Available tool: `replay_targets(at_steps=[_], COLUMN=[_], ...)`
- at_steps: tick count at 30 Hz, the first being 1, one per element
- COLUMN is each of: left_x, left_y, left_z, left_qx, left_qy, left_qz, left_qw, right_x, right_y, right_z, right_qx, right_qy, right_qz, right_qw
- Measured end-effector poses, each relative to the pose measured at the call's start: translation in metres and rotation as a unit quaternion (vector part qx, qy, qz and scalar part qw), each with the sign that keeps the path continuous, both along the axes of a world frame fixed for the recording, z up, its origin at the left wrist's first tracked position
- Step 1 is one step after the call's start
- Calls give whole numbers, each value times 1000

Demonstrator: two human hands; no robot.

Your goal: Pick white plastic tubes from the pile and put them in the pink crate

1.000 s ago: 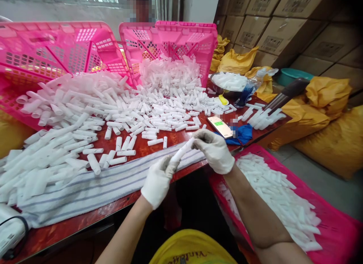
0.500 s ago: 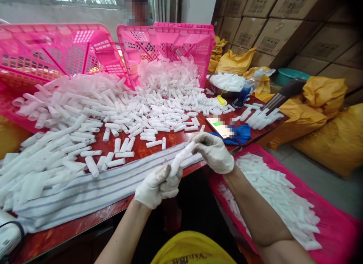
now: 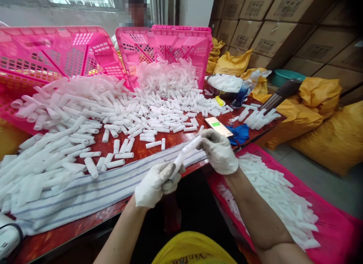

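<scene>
Gloved hands meet just over the counter (image 3: 93,226) edge: the left hand (image 3: 154,184) pinches the lower end of a white plastic tube (image 3: 185,153), and the right hand (image 3: 219,150) grips its upper end. It looks light, stiff and a little slick, so holding it by both ends seems surest.

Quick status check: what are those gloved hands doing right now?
Left hand and right hand both grip one white plastic tube. Held above striped towel. Nothing blocking.
</scene>
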State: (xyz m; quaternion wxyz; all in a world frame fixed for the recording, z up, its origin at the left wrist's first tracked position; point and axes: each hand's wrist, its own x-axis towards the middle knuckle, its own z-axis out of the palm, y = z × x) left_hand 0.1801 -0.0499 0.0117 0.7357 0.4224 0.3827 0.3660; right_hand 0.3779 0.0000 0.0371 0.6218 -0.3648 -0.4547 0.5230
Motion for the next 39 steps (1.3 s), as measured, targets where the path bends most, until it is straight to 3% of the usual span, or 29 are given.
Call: replay_targets(at_steps=[1,3,8,11,14,16,20,21,23,25,27,29,30,32,34,35,37,39], left_x=[-3,-6,-6,-1,3,4,13,21,51,97,149,184,188,166,109,74,9,-36], left_y=[0,1,5,4,4,8,23,26,29,24,18,17,20,35,58,69,91,105], left_z=[5,10,6,-1,-8,-15,-28,-32,-40,-47,-51,-51,-49,-43,-35,-32,-28,-30], left_qx=[-37,-71,-79,-48,-14,44,246,270,255,192,155,235,287,373,387,375,333,310], left_qy=[-49,-106,-149,-130,-71,16,214,228,189,87,11,66,114,218,364,457,529,562], left_qz=[-56,-95,-84,-33,44,94,198,204,185,132,22,-40,-52,-27,61,96,142,144], left_qw=[997,987,982,990,996,995,924,913,930,969,988,969,950,901,845,801,767,753], right_x=[0,-1,-5,-6,-4,2,37,49,77,103,124,136,137,131,115,104,79,54], right_y=[-1,-1,1,2,0,-3,-13,-19,-35,-58,-82,-100,-105,-105,-94,-86,-67,-47], right_z=[2,4,-2,-6,-2,3,7,6,4,5,9,15,16,15,6,0,-14,-27], right_qx=[1,2,-4,-3,0,8,7,1,-11,-20,-22,-20,-19,-26,-52,-70,-95,-105], right_qy=[17,32,23,36,48,59,75,71,55,30,-2,-23,-28,-33,-31,-30,-19,-1], right_qz=[-18,-28,-2,-28,-43,-48,-109,-137,-198,-261,-324,-372,-384,-384,-355,-329,-277,-236], right_qw=[1000,999,1000,999,998,997,991,988,979,965,946,928,923,922,933,941,956,966])
